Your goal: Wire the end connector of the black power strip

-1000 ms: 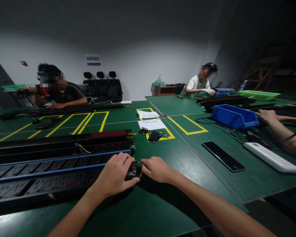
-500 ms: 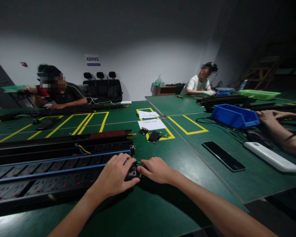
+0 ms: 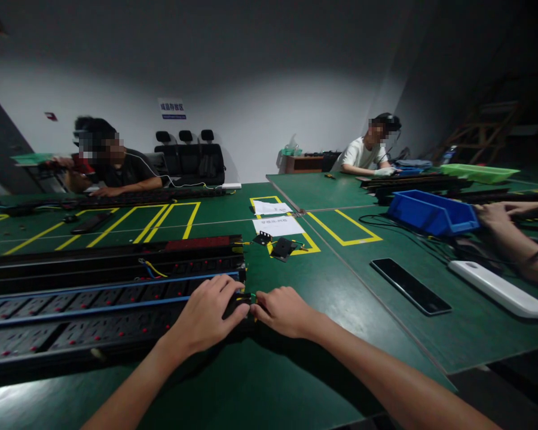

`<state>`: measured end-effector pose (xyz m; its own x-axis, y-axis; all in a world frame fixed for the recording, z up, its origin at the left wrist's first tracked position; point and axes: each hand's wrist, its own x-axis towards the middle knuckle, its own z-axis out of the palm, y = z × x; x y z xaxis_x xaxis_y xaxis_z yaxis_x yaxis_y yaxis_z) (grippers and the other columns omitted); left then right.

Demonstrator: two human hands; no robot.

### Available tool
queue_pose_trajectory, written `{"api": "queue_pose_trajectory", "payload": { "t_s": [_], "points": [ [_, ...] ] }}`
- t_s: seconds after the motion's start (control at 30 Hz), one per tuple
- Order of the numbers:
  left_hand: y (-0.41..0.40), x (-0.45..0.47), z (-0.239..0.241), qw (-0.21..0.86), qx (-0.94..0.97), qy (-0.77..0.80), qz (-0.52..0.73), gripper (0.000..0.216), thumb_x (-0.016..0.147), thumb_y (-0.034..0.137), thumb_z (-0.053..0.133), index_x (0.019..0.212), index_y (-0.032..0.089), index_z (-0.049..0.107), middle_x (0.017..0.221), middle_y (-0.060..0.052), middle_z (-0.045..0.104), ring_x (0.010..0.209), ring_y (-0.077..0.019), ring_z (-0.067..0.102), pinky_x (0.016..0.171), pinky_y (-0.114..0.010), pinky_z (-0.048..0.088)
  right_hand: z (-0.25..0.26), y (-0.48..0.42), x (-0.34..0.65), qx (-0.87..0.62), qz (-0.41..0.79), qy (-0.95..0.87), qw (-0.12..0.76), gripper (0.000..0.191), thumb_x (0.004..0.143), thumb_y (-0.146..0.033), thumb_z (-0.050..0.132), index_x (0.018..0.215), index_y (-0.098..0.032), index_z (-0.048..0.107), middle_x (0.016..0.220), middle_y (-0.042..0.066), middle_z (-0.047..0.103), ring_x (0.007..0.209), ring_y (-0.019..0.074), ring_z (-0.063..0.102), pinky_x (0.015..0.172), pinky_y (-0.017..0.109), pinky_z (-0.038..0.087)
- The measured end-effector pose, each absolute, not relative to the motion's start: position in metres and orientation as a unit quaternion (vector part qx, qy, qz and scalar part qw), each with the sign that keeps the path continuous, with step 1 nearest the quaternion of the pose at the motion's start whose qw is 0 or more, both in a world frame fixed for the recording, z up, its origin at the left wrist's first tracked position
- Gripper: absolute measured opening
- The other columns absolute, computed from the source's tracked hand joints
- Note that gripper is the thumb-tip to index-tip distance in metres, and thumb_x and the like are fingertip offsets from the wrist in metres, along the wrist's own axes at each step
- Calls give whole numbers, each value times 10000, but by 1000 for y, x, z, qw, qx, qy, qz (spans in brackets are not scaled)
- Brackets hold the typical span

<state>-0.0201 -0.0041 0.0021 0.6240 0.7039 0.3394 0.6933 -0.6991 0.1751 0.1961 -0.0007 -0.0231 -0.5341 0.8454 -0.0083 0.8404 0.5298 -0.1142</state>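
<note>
Long black power strips [image 3: 112,325] with red-dotted sockets lie side by side on the green table, their ends near my hands. My left hand [image 3: 213,310] is curled over the end of the nearest ones, thumb and fingers closed around a small black end piece [image 3: 242,297]. Just to its right, my right hand [image 3: 280,310] pinches at a short green-yellow wire [image 3: 253,297] by that piece. The fingertips of both hands nearly touch and hide most of the piece. Beyond them lie black end plates [image 3: 283,248] with a wire attached.
Paper sheets [image 3: 278,225] lie ahead. On the right are a black phone [image 3: 410,285], a white case-like object [image 3: 497,288], a blue bin [image 3: 433,213] and a co-worker's hands [image 3: 497,215]. Two people sit across the table. A green tray [image 3: 479,173] stands farther back.
My left thumb has moved up, and the black end piece between my hands has tilted, so less of its face shows. My right hand keeps its pinch. The view has shifted slightly.
</note>
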Motion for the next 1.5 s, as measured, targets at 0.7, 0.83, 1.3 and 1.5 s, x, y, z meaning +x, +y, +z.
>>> {"api": "queue_pose_trajectory", "payload": {
  "t_s": [0.7,0.83,1.3,1.5],
  "points": [
    [-2,-17,-6,-34,884,426,189,123,909,204,520,970,191,625,967,-58,606,914,-220,574,826,-374,464,-34,2,193,-525,78,-839,119,384,990,-503,411,903,-211,643,816,54,734,711,193,669,596,267,286],
    [-2,-17,-7,-44,893,412,177,157,925,194,487,969,188,638,966,-65,604,917,-228,563,814,-384,449,-38,5,191,-513,120,-822,219,214,945,-429,529,968,-229,600,835,10,711,726,160,633,602,247,284],
    [-3,-20,-8,-65,914,354,186,237,934,253,500,935,237,736,1123,-67,633,1027,-256,551,869,-426,428,-50,11,189,-450,154,-844,248,199,971,-374,484,970,-230,621,772,7,701,703,157,639,607,230,317],
    [-2,-19,-9,-78,906,375,182,240,928,270,510,945,255,749,1142,-66,639,1032,-261,550,856,-429,439,-51,11,189,-458,139,-846,237,222,982,-386,463,956,-233,621,765,16,708,702,161,647,596,231,301]
  ]
}}
